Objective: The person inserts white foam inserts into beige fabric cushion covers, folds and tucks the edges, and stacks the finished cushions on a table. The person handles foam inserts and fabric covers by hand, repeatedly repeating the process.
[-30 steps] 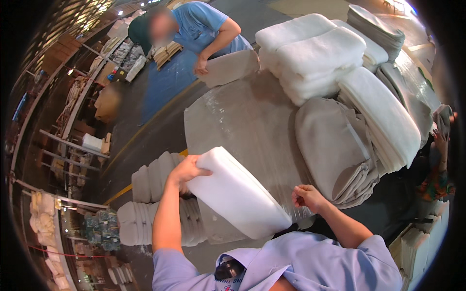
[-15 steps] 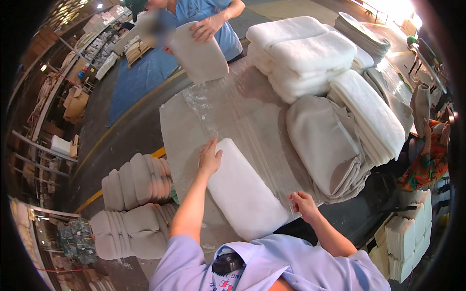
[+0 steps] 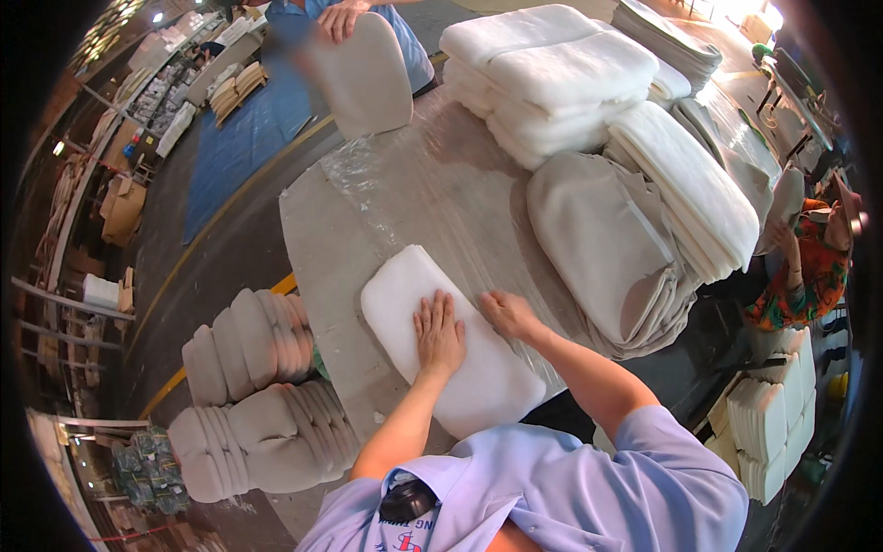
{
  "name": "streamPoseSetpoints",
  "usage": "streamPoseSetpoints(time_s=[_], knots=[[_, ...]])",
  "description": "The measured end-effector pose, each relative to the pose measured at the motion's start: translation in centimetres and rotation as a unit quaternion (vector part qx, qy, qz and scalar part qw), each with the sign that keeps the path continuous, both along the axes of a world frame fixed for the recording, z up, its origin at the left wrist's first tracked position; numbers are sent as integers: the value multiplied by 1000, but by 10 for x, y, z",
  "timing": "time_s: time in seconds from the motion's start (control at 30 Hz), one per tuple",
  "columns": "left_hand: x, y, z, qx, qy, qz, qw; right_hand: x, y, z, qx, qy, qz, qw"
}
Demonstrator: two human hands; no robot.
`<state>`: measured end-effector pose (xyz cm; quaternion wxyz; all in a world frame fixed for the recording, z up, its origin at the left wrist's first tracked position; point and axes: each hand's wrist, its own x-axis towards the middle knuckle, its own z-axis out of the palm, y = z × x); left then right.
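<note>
A white padded sheet (image 3: 487, 377) with rounded corners lies slantwise on the plastic-covered table (image 3: 340, 212) in front of me. My left hand (image 3: 440, 333) rests flat on its upper middle, fingers stretched out. At the sheet's right edge is my right hand (image 3: 508, 315), its fingers curled closed; whether anything is between them is hidden. Across the table a person's hand (image 3: 344, 17) holds a grey rounded pad (image 3: 372, 78) upright. Right of my hands lies a stack of grey rounded covers (image 3: 598, 235).
Folded white batting (image 3: 556, 69) is piled at the table's far side, beside a narrower white stack (image 3: 685, 184). Bundled grey pads (image 3: 267, 432) stand low at the left. A person in a patterned orange top (image 3: 809, 267) works at the right, near stacked pale pads (image 3: 768, 414).
My left hand has moved from the sheet's far left corner onto its middle. My right hand has moved up and left along its edge. The sheet shows wider toward the left.
</note>
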<state>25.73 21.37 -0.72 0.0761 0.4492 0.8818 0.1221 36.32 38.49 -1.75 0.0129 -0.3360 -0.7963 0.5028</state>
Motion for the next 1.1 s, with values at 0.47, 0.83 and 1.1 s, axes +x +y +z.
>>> streamPoseSetpoints(time_s=[0.47, 0.83, 1.1], knots=[[5, 0, -8, -27, 38, 2, 999, 13, -23, -22, 97, 9, -39, 995], [0, 1, -1, -62, 5, -3, 998, 12, -23, 1, 101, -47, 79, 991], [31, -22, -9, -54, 13, -36, 998, 25, -26, -2, 39, -13, 18, 999]])
